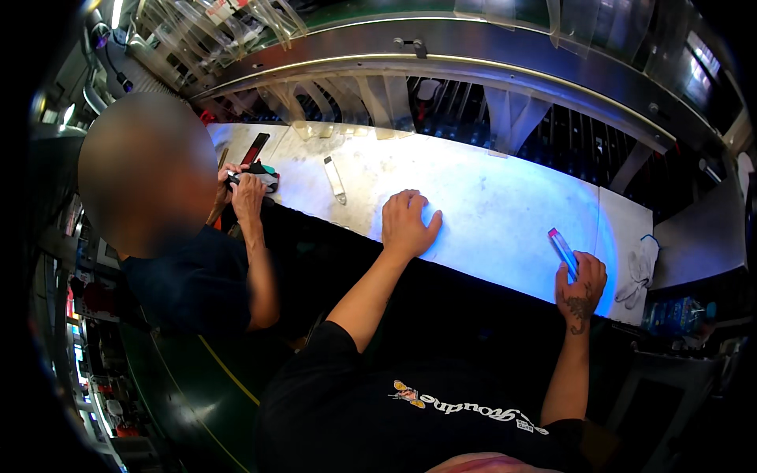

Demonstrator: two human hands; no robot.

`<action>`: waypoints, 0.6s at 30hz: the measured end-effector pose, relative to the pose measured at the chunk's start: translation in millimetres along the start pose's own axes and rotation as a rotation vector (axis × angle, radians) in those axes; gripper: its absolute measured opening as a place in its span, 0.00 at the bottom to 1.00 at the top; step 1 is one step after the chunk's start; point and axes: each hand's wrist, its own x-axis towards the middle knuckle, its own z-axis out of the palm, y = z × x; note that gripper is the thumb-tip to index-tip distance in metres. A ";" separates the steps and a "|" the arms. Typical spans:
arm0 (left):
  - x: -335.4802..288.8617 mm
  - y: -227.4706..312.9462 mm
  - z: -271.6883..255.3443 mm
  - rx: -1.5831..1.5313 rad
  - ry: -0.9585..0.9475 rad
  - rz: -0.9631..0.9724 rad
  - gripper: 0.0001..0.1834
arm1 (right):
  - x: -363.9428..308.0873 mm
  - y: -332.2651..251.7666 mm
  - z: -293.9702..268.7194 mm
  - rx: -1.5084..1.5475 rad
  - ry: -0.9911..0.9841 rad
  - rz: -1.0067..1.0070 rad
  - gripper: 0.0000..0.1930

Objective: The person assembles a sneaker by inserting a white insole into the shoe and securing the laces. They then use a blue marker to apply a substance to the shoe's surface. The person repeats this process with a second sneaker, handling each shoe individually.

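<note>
My left hand (405, 226) rests palm down near the front edge of the pale work table (473, 189), its thumb apart from the fingers and nothing in it. Farther right, my right hand (582, 288) lies on the table with thumb and fingers about the lower end of a slim utility knife (562, 251). Its pink end points away from me, and bluish light falls on its body. The part inside the hand is hidden. To the left of my left hand lies a white utility knife (334, 180), apart from both hands.
A co-worker (197, 268) at the left handles a dark grey and green item (264, 176); a dark red, flat object (255, 147) lies beyond it. White gloves (639, 272) lie at the right end, near a blue-labelled bottle (680, 315). Clear strip curtains (371, 102) hang behind, before a roller conveyor (453, 106).
</note>
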 end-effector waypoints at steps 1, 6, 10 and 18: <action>-0.5 0.0 -0.4 0.004 -0.006 -0.004 0.18 | -0.6 0.3 0.0 0.006 -0.001 -0.002 0.19; 0.3 0.9 -1.5 0.013 -0.022 -0.015 0.18 | 0.3 0.7 -0.2 0.010 -0.002 -0.003 0.19; 0.2 0.4 -0.8 0.010 -0.027 -0.018 0.19 | 0.2 1.7 0.4 0.004 0.002 -0.015 0.19; 0.3 1.3 -1.8 0.008 -0.026 -0.021 0.19 | 0.1 2.0 0.5 0.005 -0.001 -0.019 0.19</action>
